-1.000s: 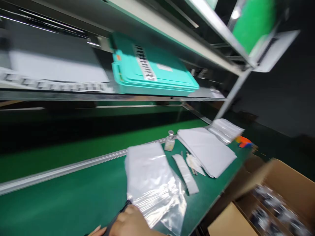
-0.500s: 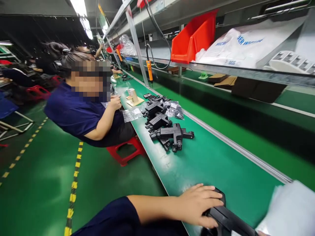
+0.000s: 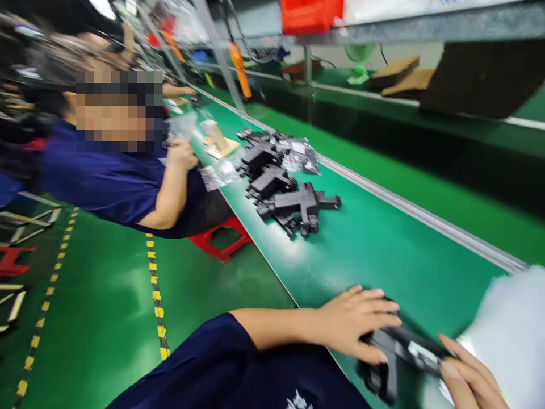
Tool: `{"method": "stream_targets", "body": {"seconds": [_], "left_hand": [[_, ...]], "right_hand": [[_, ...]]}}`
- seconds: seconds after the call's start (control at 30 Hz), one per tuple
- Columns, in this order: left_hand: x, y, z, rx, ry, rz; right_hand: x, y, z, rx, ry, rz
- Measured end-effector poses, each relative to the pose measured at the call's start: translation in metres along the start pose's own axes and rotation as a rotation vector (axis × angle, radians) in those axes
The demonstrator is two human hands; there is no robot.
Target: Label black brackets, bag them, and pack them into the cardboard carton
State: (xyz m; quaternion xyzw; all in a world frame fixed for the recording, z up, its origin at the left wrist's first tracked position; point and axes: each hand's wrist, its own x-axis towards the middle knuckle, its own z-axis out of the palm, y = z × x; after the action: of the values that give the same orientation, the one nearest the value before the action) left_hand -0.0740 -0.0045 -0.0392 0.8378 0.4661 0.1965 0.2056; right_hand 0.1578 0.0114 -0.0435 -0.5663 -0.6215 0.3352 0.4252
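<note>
A black plastic part (image 3: 409, 346) with a white label on its long arm lies at the table's front edge, blurred by motion. My left hand (image 3: 360, 324) grips its left end, fingers across the top and thumb on the near side. At the other end, my right hand (image 3: 470, 372) has thumb and fingers closed on the part beside the label; the frame's lower edge cuts this hand off. Further up the table is a pile of similar black cross-shaped parts (image 3: 302, 201), touched by neither hand.
A white plastic bag (image 3: 513, 335) lies right of my right hand. Clear bags (image 3: 300, 154) lie by the pile. A co-worker (image 3: 106, 176) sits on a red stool (image 3: 225, 250) at the left. Above hang an orange tool (image 3: 240, 71) and a shelf (image 3: 404, 28) with a red bin (image 3: 310, 14).
The view has tilted downward. More of my right hand now shows at the part's end, and the label has come into fuller view. My left hand keeps its place on the part.
</note>
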Motion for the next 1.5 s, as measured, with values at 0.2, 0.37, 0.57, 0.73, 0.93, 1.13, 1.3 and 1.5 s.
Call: {"method": "stream_targets", "body": {"seconds": [0.2, 0.37, 0.57, 0.73, 0.93, 1.13, 1.3, 1.5], "left_hand": [[-0.001, -0.007, -0.001, -0.157, 0.02, -0.002], [-0.004, -0.008, -0.001, -0.173, 0.075, 0.044], [-0.004, -0.007, -0.001, -0.162, 0.05, 0.026], [-0.005, -0.007, -0.002, -0.169, 0.047, 0.031], [-0.004, -0.008, -0.002, -0.175, 0.042, 0.038], [-0.005, -0.007, -0.002, -0.164, 0.071, 0.053], [-0.004, -0.006, -0.003, -0.17, 0.057, 0.045], [-0.003, -0.007, -0.003, -0.17, 0.065, 0.055]], "right_hand": [[-0.002, -0.049, 0.014, -0.047, -0.122, 0.08], [-0.002, -0.052, 0.012, -0.016, -0.137, 0.117], [0.002, -0.052, 0.008, -0.003, -0.158, 0.128], [0.002, -0.054, 0.01, -0.043, -0.149, 0.125], [0.001, -0.056, 0.01, -0.066, -0.138, 0.118], [0.002, -0.055, 0.01, -0.057, -0.144, 0.12], [0.002, -0.057, 0.01, -0.054, -0.144, 0.122], [0.003, -0.057, 0.01, -0.058, -0.143, 0.129]]}}
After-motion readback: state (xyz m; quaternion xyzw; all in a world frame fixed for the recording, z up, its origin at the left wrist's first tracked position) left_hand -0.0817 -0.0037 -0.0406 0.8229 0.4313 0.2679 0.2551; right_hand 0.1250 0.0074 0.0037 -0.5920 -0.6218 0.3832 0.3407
